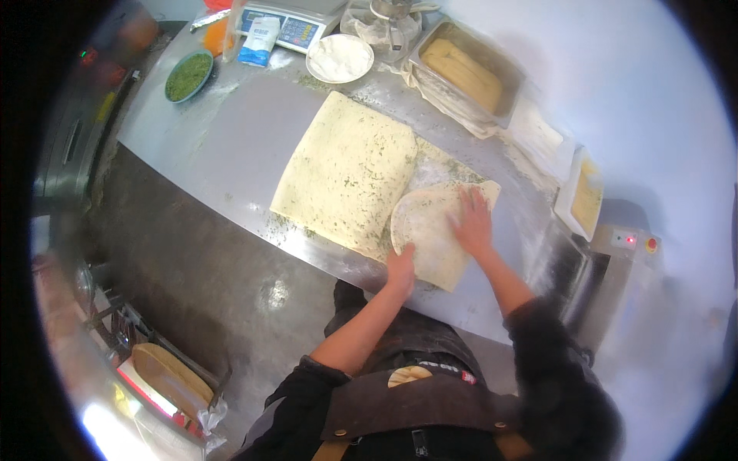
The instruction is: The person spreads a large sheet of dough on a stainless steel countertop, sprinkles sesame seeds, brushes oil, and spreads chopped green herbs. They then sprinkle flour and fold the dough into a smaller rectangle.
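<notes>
A large pale dough sheet (350, 165) flecked with green herbs lies across the metal table, its right end folded over in a rounded flap (430, 219). My right hand (473, 221) rests flat on this flap, fingers spread. At the flap's near left edge, my left hand (400, 270) is closed on the dough with the thumb on top; its other fingers are mostly hidden. Flour and loose herb bits show on the dough between the flap and the larger part.
Along the back stand a bowl of chopped greens (189, 77), a scale (296, 27), a white bowl of flour (340, 58) and a metal pan of dough (465, 73). A white tray (566, 201) sits right, near a machine with a red button (652, 245).
</notes>
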The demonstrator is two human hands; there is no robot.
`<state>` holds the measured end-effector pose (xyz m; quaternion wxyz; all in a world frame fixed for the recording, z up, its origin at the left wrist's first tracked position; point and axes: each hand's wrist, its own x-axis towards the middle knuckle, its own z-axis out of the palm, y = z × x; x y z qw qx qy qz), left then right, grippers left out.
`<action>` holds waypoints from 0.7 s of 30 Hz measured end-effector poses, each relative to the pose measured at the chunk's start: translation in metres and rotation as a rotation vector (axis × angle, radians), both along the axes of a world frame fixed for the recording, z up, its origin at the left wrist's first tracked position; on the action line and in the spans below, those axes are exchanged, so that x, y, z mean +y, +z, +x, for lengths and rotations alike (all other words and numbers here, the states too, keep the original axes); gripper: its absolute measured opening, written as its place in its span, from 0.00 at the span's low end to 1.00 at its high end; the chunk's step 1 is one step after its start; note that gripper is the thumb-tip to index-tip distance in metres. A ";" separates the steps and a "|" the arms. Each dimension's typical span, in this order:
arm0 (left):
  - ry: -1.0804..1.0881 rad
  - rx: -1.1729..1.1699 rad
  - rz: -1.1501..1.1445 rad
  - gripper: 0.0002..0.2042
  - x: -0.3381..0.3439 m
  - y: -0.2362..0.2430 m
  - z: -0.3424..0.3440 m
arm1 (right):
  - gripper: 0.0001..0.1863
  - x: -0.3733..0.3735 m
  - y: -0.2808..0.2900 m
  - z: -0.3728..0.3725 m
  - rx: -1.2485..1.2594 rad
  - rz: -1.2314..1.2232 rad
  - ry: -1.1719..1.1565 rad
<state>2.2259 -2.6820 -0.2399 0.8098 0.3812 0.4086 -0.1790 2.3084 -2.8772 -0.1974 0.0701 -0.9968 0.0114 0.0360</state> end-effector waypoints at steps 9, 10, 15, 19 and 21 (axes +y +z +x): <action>-0.282 -0.290 1.116 0.37 -0.010 0.045 -0.031 | 0.47 -0.025 -0.013 -0.020 -0.029 0.139 0.287; -0.303 -0.358 1.232 0.39 -0.012 0.045 -0.032 | 0.48 -0.023 -0.012 -0.023 -0.057 0.177 0.344; -0.791 -0.440 1.592 0.49 -0.019 0.029 -0.021 | 0.49 -0.021 -0.017 -0.040 -0.046 0.289 0.422; -0.873 -0.416 1.495 0.52 -0.021 0.031 -0.019 | 0.47 -0.013 -0.011 -0.030 -0.032 0.254 0.448; -0.883 -0.406 1.466 0.53 -0.007 0.040 -0.014 | 0.44 0.005 0.002 -0.002 0.009 0.173 0.427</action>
